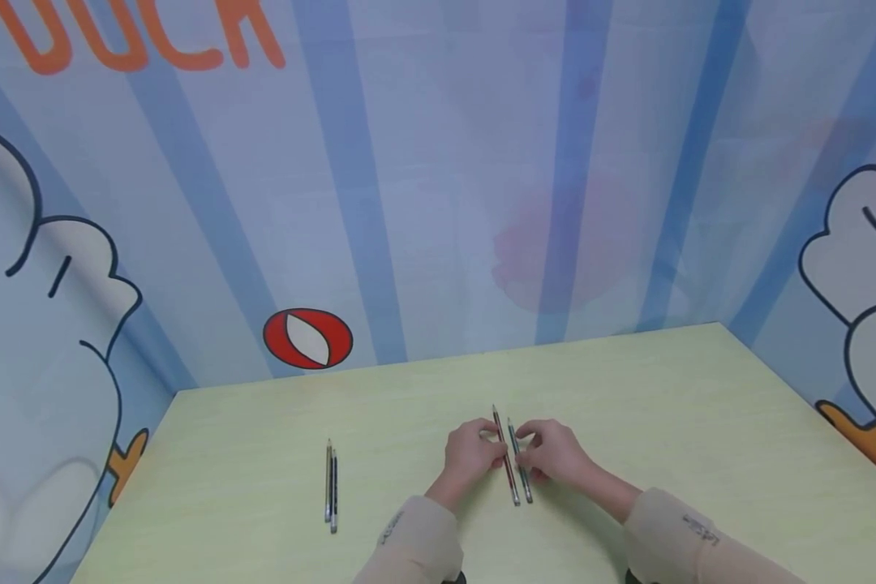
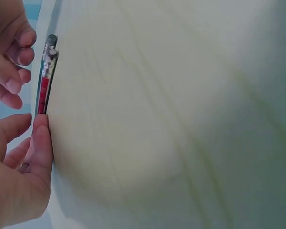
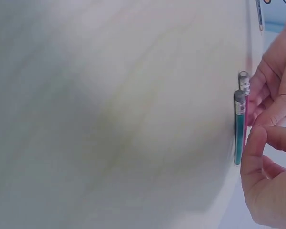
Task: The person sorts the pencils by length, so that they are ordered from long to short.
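A red pencil and a green pencil lie almost parallel on the table, with a narrow gap between them in the head view. Their eraser ends, in metal bands, point toward me. My left hand is at the red pencil's left side, thumb and forefinger apart and touching along it. From the other side my right hand reaches the green pencil with thumb and forefinger at its edge. In the right wrist view the green pencil stands in front of the red pencil.
Farther left, two more pencils lie side by side, one gold-grey pencil and one dark pencil. The pale yellow table ends at a blue striped backdrop with cartoon prints, which also encloses both sides.
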The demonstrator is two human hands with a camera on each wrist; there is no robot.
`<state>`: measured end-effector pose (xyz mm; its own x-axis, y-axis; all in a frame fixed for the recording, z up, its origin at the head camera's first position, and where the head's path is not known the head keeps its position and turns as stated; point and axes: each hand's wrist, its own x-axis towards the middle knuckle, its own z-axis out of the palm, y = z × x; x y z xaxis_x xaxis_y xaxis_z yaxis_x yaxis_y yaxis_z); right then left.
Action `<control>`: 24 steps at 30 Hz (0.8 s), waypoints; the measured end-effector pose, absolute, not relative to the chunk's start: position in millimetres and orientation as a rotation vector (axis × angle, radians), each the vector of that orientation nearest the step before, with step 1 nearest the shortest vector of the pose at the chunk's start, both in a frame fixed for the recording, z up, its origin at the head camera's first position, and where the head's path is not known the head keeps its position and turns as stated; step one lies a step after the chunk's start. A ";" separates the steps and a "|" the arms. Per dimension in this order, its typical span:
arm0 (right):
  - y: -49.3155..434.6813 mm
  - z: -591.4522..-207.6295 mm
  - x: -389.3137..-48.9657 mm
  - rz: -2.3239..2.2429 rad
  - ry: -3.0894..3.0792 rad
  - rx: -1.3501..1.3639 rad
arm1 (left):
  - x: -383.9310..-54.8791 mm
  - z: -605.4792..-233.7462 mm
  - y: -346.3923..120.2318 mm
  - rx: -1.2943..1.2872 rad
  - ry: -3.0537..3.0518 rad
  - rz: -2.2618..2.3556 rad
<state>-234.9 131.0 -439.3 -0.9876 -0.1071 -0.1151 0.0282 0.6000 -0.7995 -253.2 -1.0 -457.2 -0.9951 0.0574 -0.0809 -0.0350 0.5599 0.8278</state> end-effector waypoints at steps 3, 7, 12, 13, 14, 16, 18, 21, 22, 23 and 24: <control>132.9 -436.1 -233.4 -1.394 2.638 -0.062 | -252.3 -456.9 -3.1 0.055 2.662 1.460; 134.9 -432.4 -231.1 -1.455 2.596 -0.040 | -249.4 -455.4 -5.1 0.082 2.620 1.495; 135.7 -428.9 -227.7 -1.487 2.566 -0.007 | -244.1 -453.3 -7.4 0.112 2.602 1.508; 135.7 -428.2 -226.6 -1.491 2.562 -0.002 | -242.7 -452.9 -8.3 0.121 2.600 1.509; 135.7 -427.5 -225.3 -1.496 2.559 0.002 | -241.1 -452.6 -9.4 0.136 2.602 1.510; 135.6 -426.3 -222.5 -1.508 2.549 0.003 | -237.1 -451.7 -12.3 0.166 2.605 1.509; 135.2 -425.6 -219.5 -1.521 2.534 -0.001 | -232.7 -450.7 -15.9 0.197 2.614 1.491; 134.5 -424.9 -214.8 -1.535 2.506 -0.032 | -226.2 -449.2 -22.3 0.237 2.625 1.471; 134.1 -424.7 -213.6 -1.539 2.498 -0.047 | -224.2 -448.6 -24.4 0.251 2.634 1.463; 133.8 -424.4 -212.3 -1.544 2.489 -0.068 | -222.3 -447.9 -26.6 0.263 2.647 1.451; 133.3 -424.0 -211.0 -1.548 2.480 -0.092 | -220.6 -447.5 -28.8 0.276 2.659 1.444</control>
<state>-211.0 133.3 -424.0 -0.9745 -0.1667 -0.1499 0.0615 0.4445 -0.8937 -220.6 -28.8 -447.5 -0.9781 0.2079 -0.0041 0.1097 0.5329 0.8391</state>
